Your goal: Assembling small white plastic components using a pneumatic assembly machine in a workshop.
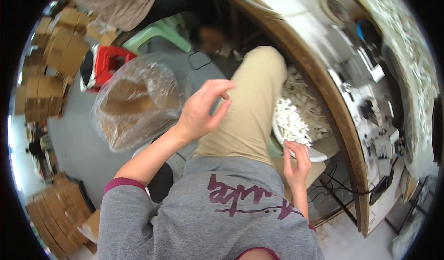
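My left hand (203, 108) hovers over my left thigh. Its fingers are bent and the thumb stands apart from them, with nothing visible between. On the other side, my right hand (297, 164) is at the near rim of a white basin (319, 157), its fingers curled and the thumb a little apart; I see nothing in it. Small white plastic pieces (291, 122) lie heaped in the basin. Beyond them is a larger pile of duller off-white pieces (309, 104), partly hidden under the table edge. Whether my right fingertips touch the rim, I cannot tell.
A curved wooden-edged worktable (323, 89) with small metal fixtures runs along the right. To the left stand a cardboard box lined with clear plastic (134, 100), a red stool (111, 62) and a green stool (157, 36). Brown cartons (60, 209) are stacked farther left. Cables (342, 186) hang below the table.
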The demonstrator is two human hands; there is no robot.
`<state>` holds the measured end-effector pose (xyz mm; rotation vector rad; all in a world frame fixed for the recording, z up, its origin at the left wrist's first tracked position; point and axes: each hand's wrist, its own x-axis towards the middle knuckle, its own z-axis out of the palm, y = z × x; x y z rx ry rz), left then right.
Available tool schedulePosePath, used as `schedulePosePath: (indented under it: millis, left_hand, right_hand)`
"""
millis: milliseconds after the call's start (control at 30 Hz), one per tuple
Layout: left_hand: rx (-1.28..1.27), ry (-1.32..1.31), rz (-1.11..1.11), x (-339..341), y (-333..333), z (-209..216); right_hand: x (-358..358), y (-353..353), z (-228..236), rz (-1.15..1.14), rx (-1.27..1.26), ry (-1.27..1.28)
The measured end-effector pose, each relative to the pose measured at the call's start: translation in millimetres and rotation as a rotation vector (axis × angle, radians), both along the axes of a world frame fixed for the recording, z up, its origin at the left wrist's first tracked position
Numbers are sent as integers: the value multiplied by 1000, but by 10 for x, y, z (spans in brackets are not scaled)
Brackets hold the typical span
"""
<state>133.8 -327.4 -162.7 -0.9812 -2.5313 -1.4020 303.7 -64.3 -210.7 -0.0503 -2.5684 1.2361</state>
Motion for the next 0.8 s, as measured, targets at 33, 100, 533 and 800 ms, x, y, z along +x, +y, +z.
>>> schedulePosePath:
  millis: [33,100,533,800]
  left_hand:
    - [-88,117,-73,-45,145,20]
    - [-162,178,-47,-40,284,-66]
    - [-1712,-859,8,1353,-1729,-2194]
    - [-1939,-1015,-100,1297,-2112,-2557]
  right_hand:
    - [125,152,-110,-122,48,-19]
    - [358,322,-302,-297,66,-89]
    - [496,234,-696,35,141,-181]
    - [410,49,-656,-50,283,-299]
